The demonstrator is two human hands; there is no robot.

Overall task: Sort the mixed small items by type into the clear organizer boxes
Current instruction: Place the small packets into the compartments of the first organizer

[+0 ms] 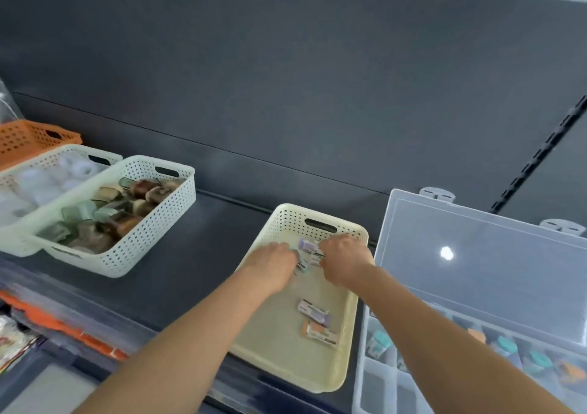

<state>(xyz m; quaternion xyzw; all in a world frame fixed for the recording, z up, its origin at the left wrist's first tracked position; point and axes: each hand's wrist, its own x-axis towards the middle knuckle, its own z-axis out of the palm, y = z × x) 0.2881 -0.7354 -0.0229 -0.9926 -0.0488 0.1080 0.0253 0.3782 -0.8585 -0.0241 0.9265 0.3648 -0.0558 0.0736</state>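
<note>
A cream perforated basket (336, 372) stands on the dark shelf at centre. Both my hands reach into its far end. My left hand (274, 262) has its fingers curled over small packets with a teal tip showing at them. My right hand (344, 259) is curled beside a purple-capped packet (308, 245); what its fingers grip is hidden. Two more small packets lie loose nearer me, one purple (313, 311) and one orange (320, 334). The clear organizer box (381, 391) sits to the right with its lid (482, 264) up, teal and orange items in its compartments.
At left a pale green basket (152, 238) holds brown and green items. Behind it stand a white basket (47, 165) with white items and an orange basket (28, 137). The shelf's dark back panel rises behind everything. Orange-trimmed items lie below the shelf edge at lower left.
</note>
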